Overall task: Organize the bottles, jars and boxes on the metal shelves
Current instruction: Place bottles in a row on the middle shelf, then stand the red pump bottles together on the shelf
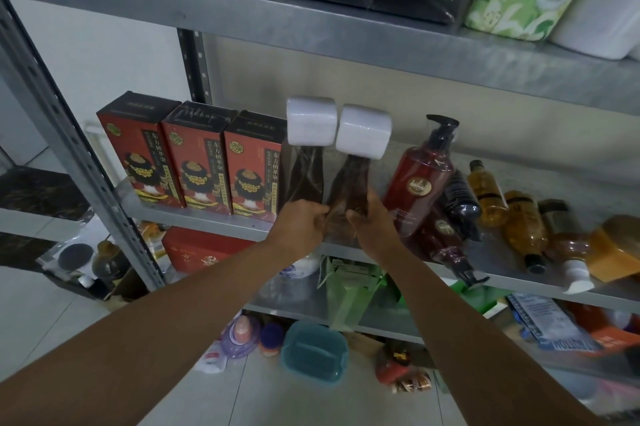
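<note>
- Left hand point(304, 223) grip holds left white-capped bottle point(306, 169) at base; right hand point(375, 223) holds right bottle point(349, 183).
- Both bottles on middle shelf point(207, 223), just right of red boxes point(197, 162).
- Best: push together, upright, flush.

Entry: we list 2 arms, left forearm point(173, 304) and right forearm point(467, 315), both bare along all we see (elbows fall outside the view). We list 2 hands, left hand point(304, 222) and right hand point(373, 223), likewise bare.

Red boxes point(194, 162), white caps point(311, 121), seemingly brown bottles point(304, 176).
</note>
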